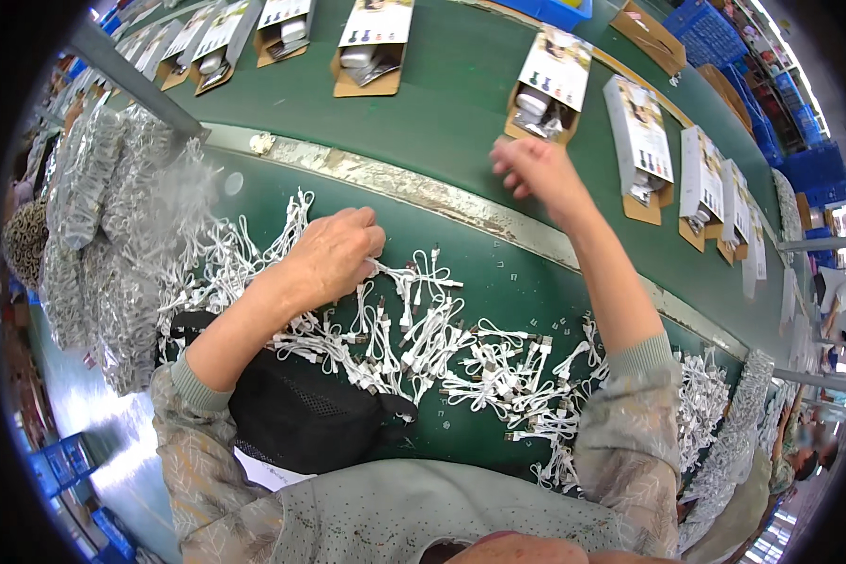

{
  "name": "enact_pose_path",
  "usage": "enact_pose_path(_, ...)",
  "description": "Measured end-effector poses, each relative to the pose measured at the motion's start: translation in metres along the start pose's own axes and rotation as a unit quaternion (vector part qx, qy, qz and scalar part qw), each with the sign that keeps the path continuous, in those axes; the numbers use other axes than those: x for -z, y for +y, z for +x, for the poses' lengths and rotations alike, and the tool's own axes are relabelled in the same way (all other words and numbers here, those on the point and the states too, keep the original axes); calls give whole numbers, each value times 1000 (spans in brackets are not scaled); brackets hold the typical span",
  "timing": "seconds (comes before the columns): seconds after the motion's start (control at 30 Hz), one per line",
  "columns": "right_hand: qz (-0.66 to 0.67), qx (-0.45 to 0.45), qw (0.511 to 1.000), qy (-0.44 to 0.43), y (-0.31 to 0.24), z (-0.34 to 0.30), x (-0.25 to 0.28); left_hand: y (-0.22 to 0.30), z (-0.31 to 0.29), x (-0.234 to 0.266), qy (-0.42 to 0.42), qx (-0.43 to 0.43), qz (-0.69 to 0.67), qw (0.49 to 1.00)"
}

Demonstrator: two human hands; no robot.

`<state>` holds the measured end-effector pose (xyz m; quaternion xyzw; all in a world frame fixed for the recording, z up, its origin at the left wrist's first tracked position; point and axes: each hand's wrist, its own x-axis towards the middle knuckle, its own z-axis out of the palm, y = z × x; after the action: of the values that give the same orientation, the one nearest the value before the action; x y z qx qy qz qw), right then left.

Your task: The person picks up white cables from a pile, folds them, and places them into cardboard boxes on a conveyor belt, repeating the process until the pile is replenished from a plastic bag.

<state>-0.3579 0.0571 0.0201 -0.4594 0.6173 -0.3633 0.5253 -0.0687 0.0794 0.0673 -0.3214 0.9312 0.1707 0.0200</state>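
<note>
"Starting at the left, what bounds the work?"

"Plastic-wrapped bundles (113, 202) crowd the left side, blue crates (61, 465) sit at lower left, and a metal post (132, 75) slants in at upper left. A black bag (301, 414) rests low, left of centre."

"And the left hand (334, 249)?"

"Left of centre, fingers bent down together at the white cables (428, 348). Whether it grips one, I can't tell. Those cables sprawl over the green tabletop (540, 293) from centre left to lower right."

"Where's the edge?"

"A pale, chipped ledge (423, 197) runs aslant from upper left to lower right. Past it, a second green surface (461, 85) carries open boxes (378, 21)."

"Room to move?"

"A wide green gap between boxes at upper centre, plus a strip of tabletop between cables and ledge."

"The right hand (540, 174)?"

"Beyond the ledge, right of upper centre, fingers half curled and apart, nothing seen in them, just beside a white-topped box (556, 70). Farther right, more boxes line up beneath blue bins (705, 38) at upper right."
</note>
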Motion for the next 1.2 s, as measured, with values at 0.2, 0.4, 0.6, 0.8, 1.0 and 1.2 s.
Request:
enact_pose_path(0.2,-272,394,867,-134,9,-69,-58,9,-6,20,-22,17,-40,999)
enact_pose_path(0.4,-229,301,913,-155,20,-84,-40,15,-8,38,-14,116,-214,970)
enact_pose_path(0.6,278,-85,945,-148,8,-85,-24,11,-7,32,19,215,-315,924)
enact_pose_path(0.8,422,-127,893,-95,16,-58,-28,-2,-2,23,68,183,-350,916)
enact_pose_path(1.0,527,-74,843,79,28,5,-14,-16,12,21,150,183,-278,931)
enact_pose_path(1.2,481,-50,855,188,41,66,11,-34,52,19,186,200,-231,934)
